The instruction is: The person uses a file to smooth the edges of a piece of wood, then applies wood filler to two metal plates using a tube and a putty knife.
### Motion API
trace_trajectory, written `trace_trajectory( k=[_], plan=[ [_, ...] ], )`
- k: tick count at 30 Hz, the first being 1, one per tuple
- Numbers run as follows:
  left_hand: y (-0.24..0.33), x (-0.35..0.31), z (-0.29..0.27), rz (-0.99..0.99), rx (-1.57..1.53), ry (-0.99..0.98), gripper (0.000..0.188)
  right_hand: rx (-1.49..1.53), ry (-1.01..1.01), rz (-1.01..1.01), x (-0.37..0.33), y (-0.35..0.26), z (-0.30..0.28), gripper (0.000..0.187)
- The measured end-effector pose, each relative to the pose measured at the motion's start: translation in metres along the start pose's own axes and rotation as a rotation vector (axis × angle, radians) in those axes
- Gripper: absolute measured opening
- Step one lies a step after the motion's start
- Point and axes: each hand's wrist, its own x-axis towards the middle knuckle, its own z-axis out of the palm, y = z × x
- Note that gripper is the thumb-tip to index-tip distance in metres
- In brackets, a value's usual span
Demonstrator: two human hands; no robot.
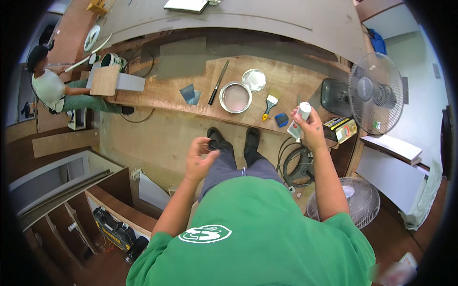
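My right hand (313, 127) is closed around a white tube (296, 125) with a red mark, its white round end pointing up over the bench's front edge. My left hand (197, 161) is in front of my legs with fingers and thumb curled. Something small and dark shows between them, hard to tell from the dark shoe and trousers behind. On the wooden bench stands an open round can (235, 97) of pinkish-grey paste, beside its silvery lid (254, 80). A paintbrush (272, 103) and a small blue object (282, 119) lie nearest the tube.
A long dark file-like tool (219, 82) and dark sandpaper pieces (190, 94) lie left of the can. A standing fan (376, 93) and a yellow-black box (340, 129) are at right, another fan (343, 202) below. A co-worker (50, 88) sits at far left.
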Motion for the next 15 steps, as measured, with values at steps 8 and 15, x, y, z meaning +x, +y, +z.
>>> trace_trajectory(
  k=[8,15],
  plan=[
    [-0.21,0.036,0.097,-0.191,0.332,-0.204,0.043,-0.124,0.269,0.139,0.078,0.176,-0.039,0.034],
    [-0.343,0.128,0.205,-0.165,0.432,-0.186,0.038,-0.12,0.305,0.152,0.182,0.265,-0.048,0.032]
  ],
)
